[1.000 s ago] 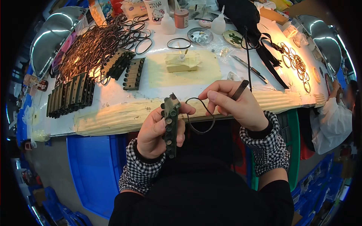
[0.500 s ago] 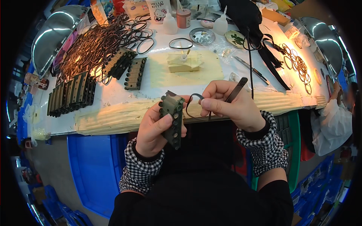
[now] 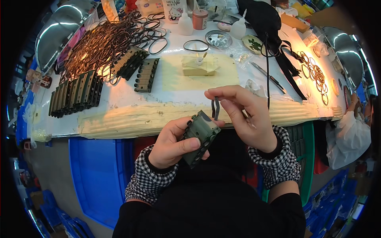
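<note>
Bright light falls on a white table. At the left stands a row of green bodies, with a tangle of dark bands behind it. Next comes the left hand, thumb and fingers wrapped around a green wheeled piece at the table's near edge. That piece is long and slanted: its top end points away from the person and a bit right, its low end back toward the lap. Just past the top end, a ridged band seems pinched between thumb and first finger of the right hand. I cannot tell if it touches the piece. I think the band is being put on; next, its loop needs lining up with the wheels, gently. Far right lie thin loops.
</note>
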`<action>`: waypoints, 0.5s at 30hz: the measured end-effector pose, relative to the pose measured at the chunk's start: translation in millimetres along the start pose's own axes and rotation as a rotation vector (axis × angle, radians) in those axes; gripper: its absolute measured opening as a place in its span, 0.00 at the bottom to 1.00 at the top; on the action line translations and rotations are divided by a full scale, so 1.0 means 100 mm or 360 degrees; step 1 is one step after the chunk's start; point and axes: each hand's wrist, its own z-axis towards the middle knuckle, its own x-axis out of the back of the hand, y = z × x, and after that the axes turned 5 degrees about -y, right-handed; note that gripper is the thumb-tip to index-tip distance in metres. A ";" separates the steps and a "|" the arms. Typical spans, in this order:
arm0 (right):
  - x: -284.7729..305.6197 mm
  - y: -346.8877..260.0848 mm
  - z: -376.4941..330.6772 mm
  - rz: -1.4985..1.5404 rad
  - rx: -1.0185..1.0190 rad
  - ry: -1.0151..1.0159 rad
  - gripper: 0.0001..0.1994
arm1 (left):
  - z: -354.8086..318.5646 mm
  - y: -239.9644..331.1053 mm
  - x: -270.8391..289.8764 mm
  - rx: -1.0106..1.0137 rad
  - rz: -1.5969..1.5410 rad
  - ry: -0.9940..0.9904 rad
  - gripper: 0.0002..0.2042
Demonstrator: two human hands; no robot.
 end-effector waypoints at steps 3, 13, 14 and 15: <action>0.10 -0.10 0.00 -0.0464 0.0112 0.0007 0.09 | -0.01 0.03 0.01 -0.0056 0.0021 0.0047 0.27; 0.20 -0.14 -0.01 -0.0547 0.0214 0.0017 0.08 | -0.01 -0.04 0.17 -0.0227 -0.0179 -0.0025 0.20; 0.20 -0.16 -0.02 -0.0526 0.0217 0.0050 0.08 | 0.01 -0.05 0.15 -0.0288 -0.0191 0.0081 0.20; 0.21 -0.18 -0.03 -0.0463 0.0200 0.0020 0.08 | 0.04 -0.06 0.14 -0.0349 -0.0202 0.0187 0.19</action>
